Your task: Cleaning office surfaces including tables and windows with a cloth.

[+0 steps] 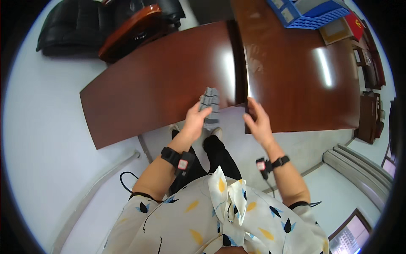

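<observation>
My left hand (195,120) grips a folded grey cloth with dark stripes (210,104) near the front edge of the lower wooden desk section (152,85). Beside it on the right, my right hand (259,122) holds nothing, its fingers apart, close to the left edge of the glossy reddish-brown desk (301,95). Whether its fingertips touch that edge I cannot tell. Each wrist wears a black strap with a small box.
A blue plastic file basket (317,22) stands at the desk's far right, beside a red and tan box (337,31). Behind the lower section is a black leather chair (76,28) with a wooden armrest (130,31). Grey pipes (355,177) run along the right wall.
</observation>
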A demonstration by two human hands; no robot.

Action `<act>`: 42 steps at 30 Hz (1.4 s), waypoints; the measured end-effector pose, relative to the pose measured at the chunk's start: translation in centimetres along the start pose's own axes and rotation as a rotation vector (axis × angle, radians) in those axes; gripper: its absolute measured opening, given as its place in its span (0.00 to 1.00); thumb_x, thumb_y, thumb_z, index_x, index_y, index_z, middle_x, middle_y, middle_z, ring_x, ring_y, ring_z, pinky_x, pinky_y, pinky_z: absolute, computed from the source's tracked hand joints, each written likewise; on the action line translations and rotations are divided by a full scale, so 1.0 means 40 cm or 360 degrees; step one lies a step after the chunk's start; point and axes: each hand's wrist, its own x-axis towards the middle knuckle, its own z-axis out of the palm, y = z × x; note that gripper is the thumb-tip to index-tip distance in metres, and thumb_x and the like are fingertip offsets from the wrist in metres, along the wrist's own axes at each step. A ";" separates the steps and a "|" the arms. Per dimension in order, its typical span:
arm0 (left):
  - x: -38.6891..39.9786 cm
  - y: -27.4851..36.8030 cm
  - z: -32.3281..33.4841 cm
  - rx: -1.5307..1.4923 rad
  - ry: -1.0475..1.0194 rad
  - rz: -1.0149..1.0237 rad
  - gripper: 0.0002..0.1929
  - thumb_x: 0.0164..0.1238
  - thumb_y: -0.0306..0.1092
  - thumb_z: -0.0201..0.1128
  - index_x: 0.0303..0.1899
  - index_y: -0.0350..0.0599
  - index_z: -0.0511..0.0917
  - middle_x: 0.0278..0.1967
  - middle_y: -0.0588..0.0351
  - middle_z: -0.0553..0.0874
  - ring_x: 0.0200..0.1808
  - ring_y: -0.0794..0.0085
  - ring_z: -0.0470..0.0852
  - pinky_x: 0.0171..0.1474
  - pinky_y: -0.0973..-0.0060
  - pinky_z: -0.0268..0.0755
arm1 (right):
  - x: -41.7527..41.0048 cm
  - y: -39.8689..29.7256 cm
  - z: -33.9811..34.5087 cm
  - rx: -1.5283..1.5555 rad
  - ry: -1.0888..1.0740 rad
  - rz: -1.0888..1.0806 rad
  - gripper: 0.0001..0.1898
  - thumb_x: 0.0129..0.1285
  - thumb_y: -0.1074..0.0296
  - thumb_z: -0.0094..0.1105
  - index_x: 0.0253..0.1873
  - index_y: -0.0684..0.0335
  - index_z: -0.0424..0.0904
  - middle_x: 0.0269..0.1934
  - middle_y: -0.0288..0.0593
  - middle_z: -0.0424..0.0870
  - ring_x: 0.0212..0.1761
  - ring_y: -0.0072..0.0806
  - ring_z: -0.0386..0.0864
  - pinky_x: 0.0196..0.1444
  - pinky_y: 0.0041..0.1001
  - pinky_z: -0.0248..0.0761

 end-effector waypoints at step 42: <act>-0.310 0.014 -0.688 0.1693 0.0509 -0.0499 0.22 0.65 0.41 0.61 0.55 0.34 0.80 0.40 0.44 0.88 0.41 0.63 0.87 0.47 0.69 0.76 | 0.470 0.006 -0.142 -0.1810 0.0398 -0.0069 0.33 0.71 0.46 0.47 0.77 0.48 0.55 0.75 0.52 0.57 0.79 0.47 0.47 0.76 0.58 0.39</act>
